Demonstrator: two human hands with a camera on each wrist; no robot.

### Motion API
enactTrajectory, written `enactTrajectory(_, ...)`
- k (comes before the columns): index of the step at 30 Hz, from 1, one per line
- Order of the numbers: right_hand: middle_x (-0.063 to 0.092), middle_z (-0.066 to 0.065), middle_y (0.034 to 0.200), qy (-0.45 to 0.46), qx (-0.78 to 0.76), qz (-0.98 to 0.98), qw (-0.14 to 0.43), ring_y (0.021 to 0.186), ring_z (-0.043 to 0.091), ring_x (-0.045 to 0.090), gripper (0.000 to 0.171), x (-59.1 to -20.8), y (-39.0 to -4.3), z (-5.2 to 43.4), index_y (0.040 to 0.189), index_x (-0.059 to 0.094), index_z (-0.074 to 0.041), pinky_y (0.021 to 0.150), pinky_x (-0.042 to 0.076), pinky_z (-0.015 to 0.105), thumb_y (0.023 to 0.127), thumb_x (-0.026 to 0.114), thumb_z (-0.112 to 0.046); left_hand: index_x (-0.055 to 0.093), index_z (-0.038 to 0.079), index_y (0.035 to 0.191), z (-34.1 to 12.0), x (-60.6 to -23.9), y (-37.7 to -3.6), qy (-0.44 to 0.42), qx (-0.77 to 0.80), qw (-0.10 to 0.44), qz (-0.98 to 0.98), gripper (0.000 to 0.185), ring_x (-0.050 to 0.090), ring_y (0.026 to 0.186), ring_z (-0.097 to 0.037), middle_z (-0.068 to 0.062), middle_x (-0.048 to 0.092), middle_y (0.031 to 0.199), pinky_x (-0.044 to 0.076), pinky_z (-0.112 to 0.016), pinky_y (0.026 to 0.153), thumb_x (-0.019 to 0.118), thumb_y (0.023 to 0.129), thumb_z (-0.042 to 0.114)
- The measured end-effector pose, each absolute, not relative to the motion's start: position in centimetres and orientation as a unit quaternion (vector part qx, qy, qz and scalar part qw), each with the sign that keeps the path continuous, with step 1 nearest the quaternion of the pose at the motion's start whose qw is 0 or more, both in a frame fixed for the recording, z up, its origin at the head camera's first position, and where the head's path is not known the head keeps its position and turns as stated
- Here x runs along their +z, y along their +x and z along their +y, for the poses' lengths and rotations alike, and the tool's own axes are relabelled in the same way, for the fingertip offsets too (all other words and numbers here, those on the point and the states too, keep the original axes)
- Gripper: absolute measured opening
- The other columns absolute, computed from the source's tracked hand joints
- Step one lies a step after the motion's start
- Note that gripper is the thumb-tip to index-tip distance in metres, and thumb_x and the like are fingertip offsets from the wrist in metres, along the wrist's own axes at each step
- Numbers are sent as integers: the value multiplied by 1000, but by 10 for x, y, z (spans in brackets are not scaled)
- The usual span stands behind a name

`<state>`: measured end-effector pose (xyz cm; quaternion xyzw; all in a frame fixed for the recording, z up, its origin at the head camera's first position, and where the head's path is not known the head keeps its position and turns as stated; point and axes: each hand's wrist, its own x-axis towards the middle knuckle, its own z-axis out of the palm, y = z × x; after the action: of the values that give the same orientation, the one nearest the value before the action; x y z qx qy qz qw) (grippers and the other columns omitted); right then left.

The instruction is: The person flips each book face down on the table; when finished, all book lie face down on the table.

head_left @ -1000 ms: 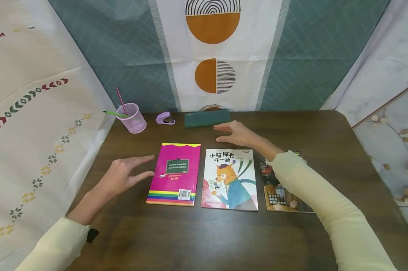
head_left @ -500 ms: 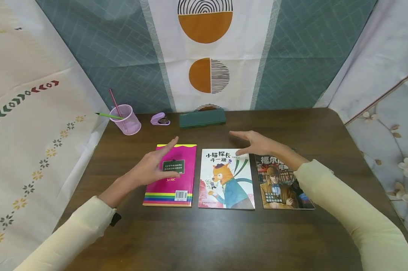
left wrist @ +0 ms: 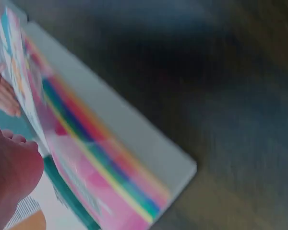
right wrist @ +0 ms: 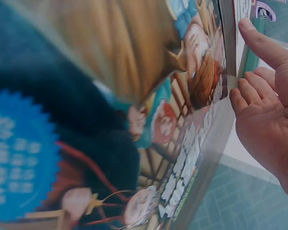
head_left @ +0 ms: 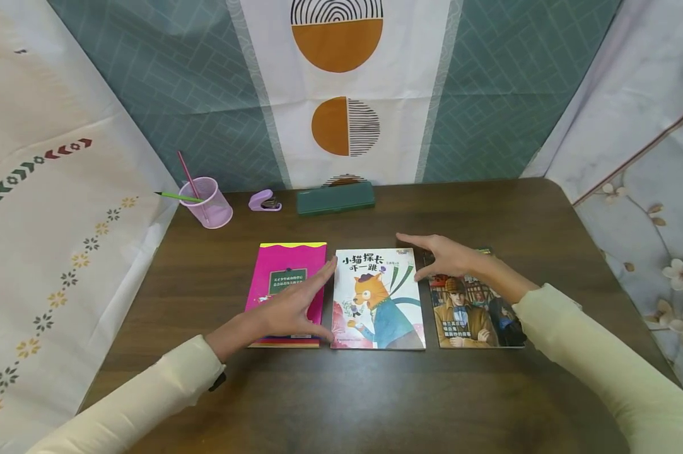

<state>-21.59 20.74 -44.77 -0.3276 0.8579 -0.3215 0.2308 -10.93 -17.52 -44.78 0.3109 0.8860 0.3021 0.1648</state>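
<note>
Head view: bright, even, diffuse light; sharp centre, wide-angle bending toward edges, soft shadows under the sleeves. Left wrist view dim, heavily motion-blurred. Right wrist view close-range, defocused from 9 o'clock.

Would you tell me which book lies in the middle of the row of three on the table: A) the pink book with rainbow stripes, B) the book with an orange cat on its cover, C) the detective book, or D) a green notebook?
B: the cat book lies between the pink book and the detective book.

We see a dark brown wooden table (head_left: 489, 208). On it lie a pink paperback book (head_left: 289, 271), a cat-cover picture book (head_left: 378, 302) and a detective-cover book (head_left: 474, 318). Behind them stand a lilac plastic pen cup (head_left: 210, 203), a purple stapler (head_left: 263, 201) and a dark green pencil case (head_left: 334, 198).
</note>
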Motion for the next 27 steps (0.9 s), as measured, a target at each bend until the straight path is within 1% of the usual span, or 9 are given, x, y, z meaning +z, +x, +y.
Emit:
enactTrajectory(6,37,24,166,-320,-325,863,218,152,48,35,90,-450,-212,210,165,36,-5,115,40,65,90,85,-8,5,23,173,-162,-454,-96,318,258,187,893,137,16,162,-15,5,13,178,48,-42,114,92,74,60)
enactTrajectory(8,42,24,164,-320,-329,864,209,146,47,45,86,-452,-211,211,163,40,-5,112,46,62,90,85,-6,6,22,173,-160,-456,-93,330,236,185,895,136,17,162,-16,4,15,178,47,-42,115,91,75,62)
enactTrajectory(10,45,23,161,-317,-333,864,205,115,40,66,82,-453,-211,211,161,45,-6,102,53,55,90,85,-4,7,21,173,-158,-458,-91,340,214,185,897,135,19,162,-18,4,16,178,46,-43,116,90,75,63)
enactTrajectory(11,47,23,160,-316,-334,864,205,95,34,69,80,-453,-211,212,160,47,-6,94,55,51,90,84,-4,7,21,173,-158,-460,-90,344,204,184,898,134,19,162,-18,4,16,178,46,-43,116,89,75,63)
enactTrajectory(12,49,23,159,-317,-336,864,203,76,27,64,77,-453,-210,212,159,49,-7,87,54,47,90,84,-4,8,22,173,-157,-461,-90,347,193,182,899,133,20,162,-19,4,16,178,46,-43,116,89,76,63)
enactTrajectory(13,51,23,157,-319,-337,863,201,62,20,53,75,-454,-210,212,158,51,-7,82,52,45,90,84,-3,8,22,173,-157,-462,-89,350,186,180,900,132,19,162,-19,4,16,178,45,-43,117,89,77,63)
enactTrajectory(15,54,23,155,-323,-341,860,201,50,14,32,72,-455,-211,212,155,54,-7,77,49,42,90,84,-3,10,22,173,-157,-464,-88,354,175,175,902,130,19,162,-20,5,15,178,45,-44,117,88,78,63)
enactTrajectory(21,57,22,152,-329,-345,856,197,48,9,25,66,-458,-212,213,152,59,-8,73,47,39,91,83,-5,13,21,173,-159,-465,-87,380,146,153,900,119,22,161,-20,2,17,178,45,-45,117,81,85,64)
enactTrajectory(27,57,22,152,-334,-350,852,200,46,8,26,66,-459,-214,213,152,60,-8,62,43,31,91,84,-7,24,12,170,-162,-464,-89,453,94,100,881,103,29,159,-23,-6,29,174,47,-41,115,69,95,66)
